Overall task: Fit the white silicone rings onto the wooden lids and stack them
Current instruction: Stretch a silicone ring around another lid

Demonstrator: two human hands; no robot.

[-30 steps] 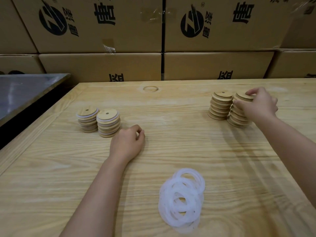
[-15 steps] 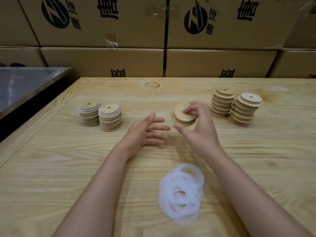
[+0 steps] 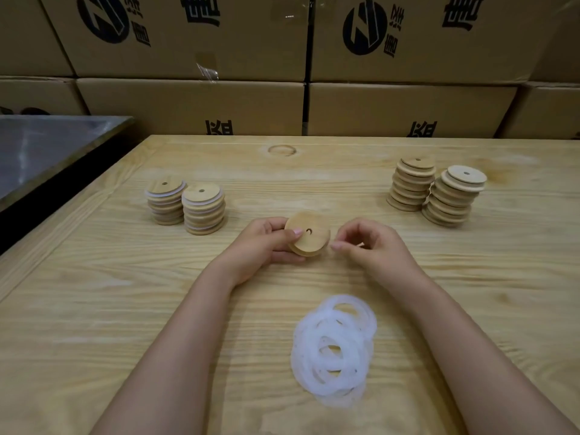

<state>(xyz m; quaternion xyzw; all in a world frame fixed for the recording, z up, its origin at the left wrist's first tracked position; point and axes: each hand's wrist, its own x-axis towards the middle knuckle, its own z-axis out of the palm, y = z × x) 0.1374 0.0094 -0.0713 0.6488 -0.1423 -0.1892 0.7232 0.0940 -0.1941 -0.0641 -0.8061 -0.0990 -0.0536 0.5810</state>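
Observation:
My left hand (image 3: pixel 259 246) grips a round wooden lid (image 3: pixel 310 238) with a small centre hole, thumb on its face, held above the table's middle. Just right of the lid, apart from it, my right hand (image 3: pixel 365 246) has its fingers loosely curled and holds nothing. A loose pile of white silicone rings (image 3: pixel 334 346) lies on the table near me. Two stacks of lids with white rings (image 3: pixel 186 207) stand at the left. At the right are two stacks of bare wooden lids (image 3: pixel 434 191).
The wooden table (image 3: pixel 94 309) stretches across the view. Stacked cardboard boxes (image 3: pixel 188 102) form a wall behind its far edge. A grey metal surface (image 3: pixel 47 149) lies at the left, across a dark gap.
My right hand took a lid from the right stack, carried it to the middle and passed it to my left hand. My left hand opened from a fist and now grips that lid.

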